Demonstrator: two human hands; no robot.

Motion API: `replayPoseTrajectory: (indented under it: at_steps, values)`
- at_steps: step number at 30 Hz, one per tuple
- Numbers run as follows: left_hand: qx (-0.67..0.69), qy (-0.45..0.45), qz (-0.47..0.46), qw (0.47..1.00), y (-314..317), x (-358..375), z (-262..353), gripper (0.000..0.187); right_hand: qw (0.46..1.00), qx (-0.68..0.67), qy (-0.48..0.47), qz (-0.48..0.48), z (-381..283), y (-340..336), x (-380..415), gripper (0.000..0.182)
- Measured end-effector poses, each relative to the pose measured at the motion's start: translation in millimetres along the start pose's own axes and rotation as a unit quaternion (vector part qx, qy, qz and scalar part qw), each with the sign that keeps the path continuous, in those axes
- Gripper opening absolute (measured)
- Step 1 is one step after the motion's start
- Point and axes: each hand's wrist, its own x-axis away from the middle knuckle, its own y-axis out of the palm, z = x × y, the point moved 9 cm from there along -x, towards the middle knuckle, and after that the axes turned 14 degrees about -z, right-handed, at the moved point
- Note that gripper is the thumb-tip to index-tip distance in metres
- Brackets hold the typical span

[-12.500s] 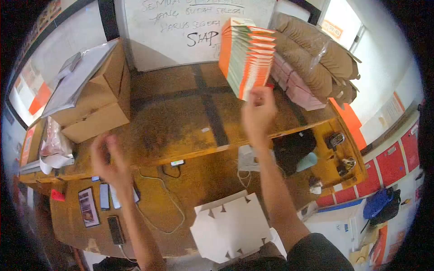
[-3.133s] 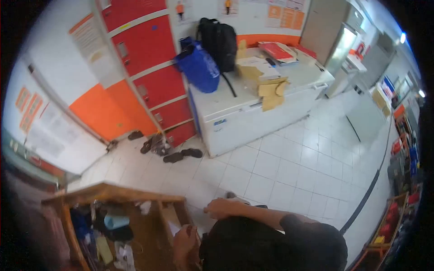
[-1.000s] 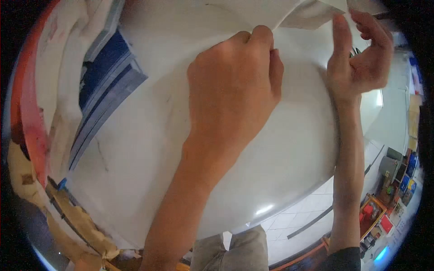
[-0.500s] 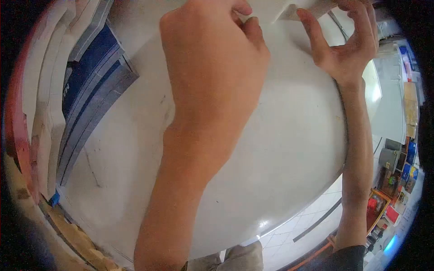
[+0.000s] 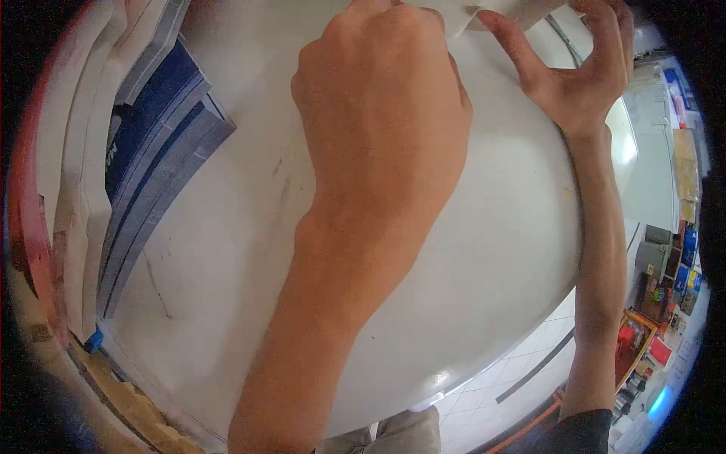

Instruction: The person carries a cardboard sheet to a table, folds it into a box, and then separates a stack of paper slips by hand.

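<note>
My left hand [image 5: 386,98] is closed above the white curved surface [image 5: 484,227], knuckles toward me. Its fingertips are hidden at the top edge, so what they pinch, if anything, cannot be seen. To the right, my right hand [image 5: 575,91] curves in a C, thumb and fingers wide apart. Between them lies a pale brownish piece [image 5: 522,11] with a curled white edge, touched by the thumb at its left side. Part of that piece runs out of view. Close to the right fingers, a thin dark line-like item [image 5: 566,38] lies on the surface.
A blue and grey printed panel [image 5: 162,144] stands at the left beside pale folded sheets [image 5: 76,174]. White floor tiles [image 5: 522,363] show past the surface's lower right edge. Shelves with boxes and an orange-framed crate [image 5: 635,344] are at far right.
My left hand has shifted right and turned so that its thumb is now mostly hidden. My right thumb has moved slightly left and up along the pale brownish piece.
</note>
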Motion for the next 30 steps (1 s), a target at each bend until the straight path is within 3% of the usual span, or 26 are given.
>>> replayPoseTrajectory:
  at_steps: [14,17,30]
  values:
    - [-0.009,-0.006,0.009,1.000,3.0,-0.5,3.8,0.007,0.999,-0.026,0.018,0.011,15.2,3.6,7.2,0.060]
    - [-0.008,-0.004,0.011,1.000,1.1,1.1,2.4,0.006,0.997,-0.025,0.069,0.013,24.2,1.8,10.8,0.064]
    - [-0.002,-0.002,0.024,1.000,-14.6,10.3,-9.9,0.006,0.996,0.002,0.094,-0.005,2.0,7.0,7.1,0.086]
